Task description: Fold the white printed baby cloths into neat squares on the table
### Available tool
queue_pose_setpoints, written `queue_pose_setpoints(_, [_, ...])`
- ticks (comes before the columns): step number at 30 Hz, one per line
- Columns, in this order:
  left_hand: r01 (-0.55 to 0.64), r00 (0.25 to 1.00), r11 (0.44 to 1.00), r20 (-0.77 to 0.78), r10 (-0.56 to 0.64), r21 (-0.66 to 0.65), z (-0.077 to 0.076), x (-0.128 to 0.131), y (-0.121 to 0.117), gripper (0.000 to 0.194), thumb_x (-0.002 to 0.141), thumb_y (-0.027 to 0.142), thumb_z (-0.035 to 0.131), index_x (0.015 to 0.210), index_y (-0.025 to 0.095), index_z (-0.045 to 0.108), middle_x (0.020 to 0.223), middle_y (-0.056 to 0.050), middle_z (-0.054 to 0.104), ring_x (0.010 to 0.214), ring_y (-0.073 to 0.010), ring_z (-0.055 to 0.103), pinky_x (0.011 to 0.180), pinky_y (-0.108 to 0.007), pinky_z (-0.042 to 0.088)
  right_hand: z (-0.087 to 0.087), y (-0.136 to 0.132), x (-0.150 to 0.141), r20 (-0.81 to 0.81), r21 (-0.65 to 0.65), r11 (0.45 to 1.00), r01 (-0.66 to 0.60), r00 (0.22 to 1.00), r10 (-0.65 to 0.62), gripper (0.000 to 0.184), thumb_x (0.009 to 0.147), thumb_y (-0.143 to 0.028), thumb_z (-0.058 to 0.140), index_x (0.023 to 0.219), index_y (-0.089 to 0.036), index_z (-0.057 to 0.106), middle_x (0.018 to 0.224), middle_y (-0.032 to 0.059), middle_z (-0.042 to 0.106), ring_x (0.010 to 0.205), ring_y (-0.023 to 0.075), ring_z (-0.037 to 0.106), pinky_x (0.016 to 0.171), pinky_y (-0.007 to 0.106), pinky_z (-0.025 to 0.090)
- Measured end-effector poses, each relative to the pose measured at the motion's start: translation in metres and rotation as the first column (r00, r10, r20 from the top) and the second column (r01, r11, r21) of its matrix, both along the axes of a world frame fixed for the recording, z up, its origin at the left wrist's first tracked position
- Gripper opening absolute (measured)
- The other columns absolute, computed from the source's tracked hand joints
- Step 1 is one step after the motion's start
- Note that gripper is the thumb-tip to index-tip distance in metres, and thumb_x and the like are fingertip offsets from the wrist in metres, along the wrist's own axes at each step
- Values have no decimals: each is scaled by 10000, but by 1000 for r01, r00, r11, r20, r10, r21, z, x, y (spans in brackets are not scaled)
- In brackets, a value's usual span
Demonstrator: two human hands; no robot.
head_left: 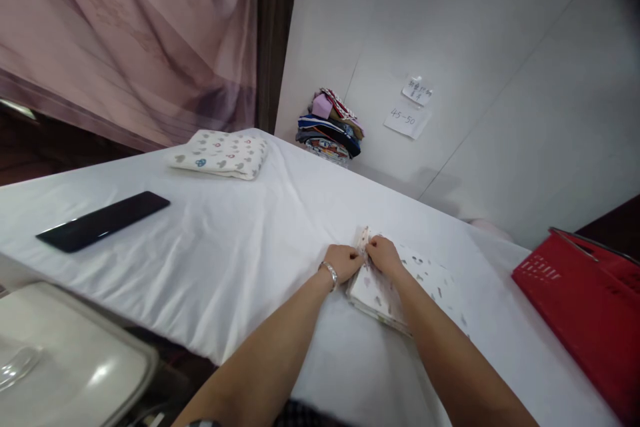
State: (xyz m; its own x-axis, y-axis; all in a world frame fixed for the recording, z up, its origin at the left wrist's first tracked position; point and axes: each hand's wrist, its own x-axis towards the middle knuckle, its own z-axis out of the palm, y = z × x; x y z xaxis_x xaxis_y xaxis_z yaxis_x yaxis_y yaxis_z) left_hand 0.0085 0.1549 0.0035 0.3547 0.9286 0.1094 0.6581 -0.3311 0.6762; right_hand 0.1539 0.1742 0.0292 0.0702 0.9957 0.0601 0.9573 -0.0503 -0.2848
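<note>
A white printed cloth [383, 293], partly folded in layers, lies on the white-covered table right of the middle. My left hand [344, 261], with a silver bracelet at the wrist, pinches the cloth's left end. Close beside it, my right hand [384, 253] is closed on the same edge, where a small bit of fabric sticks up between the two. My right forearm hides part of the cloth, which spreads out to the right beneath it. Farther back on the left sits another folded cloth [220, 153], cream with grey and coloured prints.
A long black flat object [105, 220] lies on the table's left. A red bag [580, 307] stands at the right edge. Beyond the table is a stack of folded fabrics [330, 125] by the wall with paper notes [406, 121]. A white lidded bin [70, 353] is at lower left.
</note>
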Motion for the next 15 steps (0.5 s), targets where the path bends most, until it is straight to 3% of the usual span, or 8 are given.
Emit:
queue_pose_setpoints(3, [3,1000,1000,23,-3,-17,-1,0,0,391,770,519,441,725,223,693,741,-3,686,716,-154,589,663,-241,378,-4,0,0,-44,38,999,-24,999,25,175,738,-231,465,675,-162,613,701,37,630,650,129,521,574,223,313])
queue_pose_setpoints(9, [-1,1000,1000,23,1,-8,-2,1,1,237,737,372,503,716,226,689,751,7,691,731,-150,596,686,-238,381,-9,-3,10,-126,65,993,-99,986,107,327,834,-339,358,761,-165,625,618,5,625,565,121,554,555,216,391])
queue_pose_setpoints(12, [-2,1000,1000,18,3,-16,-1,0,1,218,727,345,506,706,225,687,735,7,688,729,-153,595,690,-239,383,-10,3,17,-106,131,987,-93,989,108,346,853,-296,304,937,-155,609,840,42,662,758,137,595,677,232,433])
queue_pose_setpoints(15, [3,1000,1000,2,-3,-13,1,0,1,209,718,336,509,690,223,682,728,4,686,722,-156,591,691,-243,382,-16,12,17,-38,180,978,-103,993,111,337,831,-227,347,1078,-149,562,1130,88,586,1056,167,509,879,278,380])
